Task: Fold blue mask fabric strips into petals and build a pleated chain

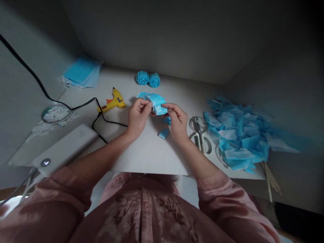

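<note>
Between both hands, above the white tabletop (152,152), is a ruffled strip of blue mask fabric (157,99). My left hand (138,116) is closed, pinching the strip's near edge with thumb and forefinger. At its right end, my right hand (178,121) also pinches the fabric, fingers curled. Below the strip lie small blue fabric pieces (164,133), one partly hidden by my right hand. Beyond it, two blue rolled fabric roses (142,78) sit side by side.
A yellow glue gun (112,101) with black cord, a white power bank (65,146), stacked blue masks (82,72) and a dish of white bits (56,113) are at left. White-handled scissors (199,135) and heaped blue fabric pieces (243,131) lie right.
</note>
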A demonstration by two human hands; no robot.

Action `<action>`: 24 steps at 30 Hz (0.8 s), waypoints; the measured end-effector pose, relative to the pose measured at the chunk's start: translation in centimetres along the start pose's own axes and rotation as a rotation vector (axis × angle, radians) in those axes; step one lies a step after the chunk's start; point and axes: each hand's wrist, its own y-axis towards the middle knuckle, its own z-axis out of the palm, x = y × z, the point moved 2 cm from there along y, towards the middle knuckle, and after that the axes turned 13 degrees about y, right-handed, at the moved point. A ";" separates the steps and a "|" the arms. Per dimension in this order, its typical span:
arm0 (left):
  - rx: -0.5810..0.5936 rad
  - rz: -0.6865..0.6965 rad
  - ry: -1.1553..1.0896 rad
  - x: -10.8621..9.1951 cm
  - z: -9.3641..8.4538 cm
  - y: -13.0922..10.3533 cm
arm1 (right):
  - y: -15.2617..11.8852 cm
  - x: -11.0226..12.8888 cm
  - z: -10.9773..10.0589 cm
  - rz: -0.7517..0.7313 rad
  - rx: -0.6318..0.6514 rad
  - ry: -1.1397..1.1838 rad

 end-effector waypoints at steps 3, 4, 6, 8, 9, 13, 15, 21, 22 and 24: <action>0.029 0.020 -0.016 -0.2 -0.1 -0.1 | 0.0 0.0 0.0 -0.005 0.006 0.003; 0.037 0.027 -0.025 -0.2 -0.1 0.0 | 0.0 -0.1 0.0 -0.007 0.009 0.004; 0.054 0.035 -0.042 -0.2 -0.1 0.0 | 0.0 -0.1 0.1 -0.008 0.019 0.009; 0.069 0.027 -0.056 -0.1 -0.2 0.1 | 0.0 -0.1 0.1 -0.013 0.032 0.023; 0.074 0.020 -0.055 -0.1 -0.2 0.2 | 0.0 0.0 0.2 -0.013 0.042 0.032; 0.060 0.004 -0.015 0.2 -0.4 0.6 | 0.0 0.3 0.3 0.017 0.048 0.083; 0.051 0.007 0.002 0.3 -0.5 0.8 | 0.2 0.4 0.3 0.051 0.003 0.126; 0.103 0.078 0.074 -0.1 -0.2 0.4 | 0.7 0.0 0.6 0.133 0.034 0.175; 0.115 0.093 0.087 -0.2 -0.2 0.3 | 0.7 -0.2 0.7 0.144 0.051 0.178; 0.139 0.118 0.110 -0.5 -0.1 0.2 | 0.8 -0.4 0.8 0.171 0.084 0.188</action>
